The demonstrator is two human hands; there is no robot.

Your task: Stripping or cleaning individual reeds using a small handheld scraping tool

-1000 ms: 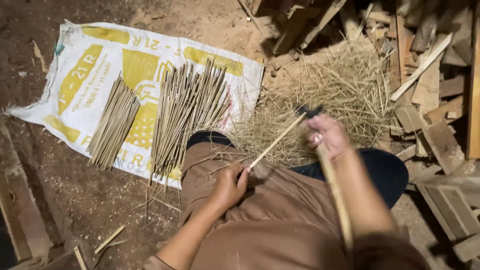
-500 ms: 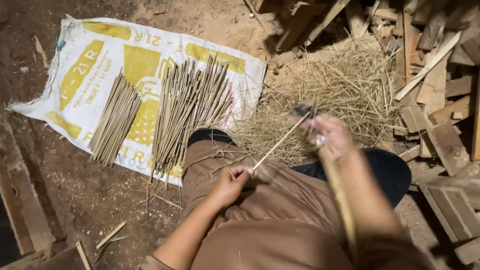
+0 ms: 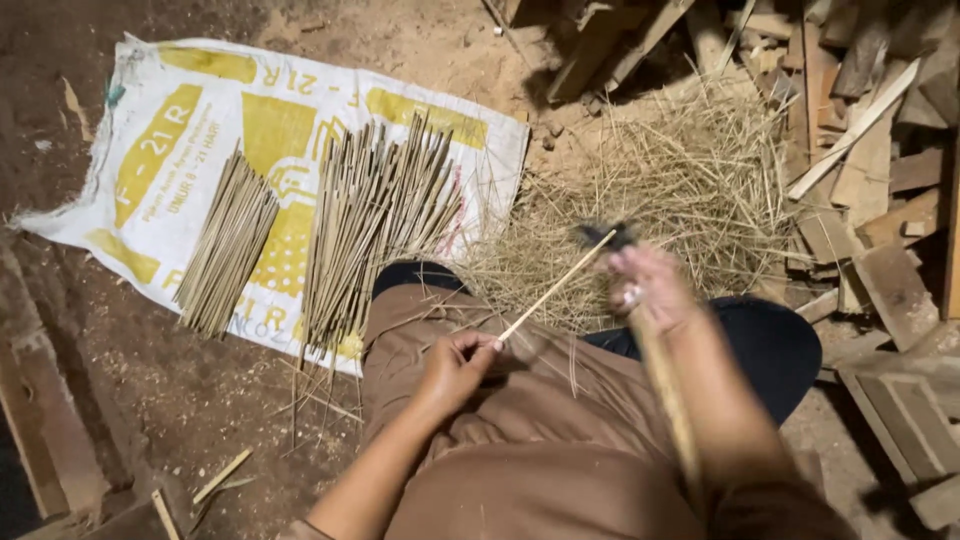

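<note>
Item: thin bamboo stick (image 3: 556,286), near end pinched by left hand (image 3: 455,368); right hand (image 3: 650,290) (blurred) grips a dark blade (image 3: 605,235), shaving. Finished sticks (image 3: 375,225) upper left on sack (image 3: 180,130). Next: steady strokes, probably.

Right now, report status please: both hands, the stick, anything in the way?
Left hand pinches thin bamboo stick at its near end. Right hand blurred, gripping dark tool at the far end. Shavings pile just beyond.

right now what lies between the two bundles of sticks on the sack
In the head view, only a bare strip of the printed sack separates the smaller bundle from the larger bundle.
</note>
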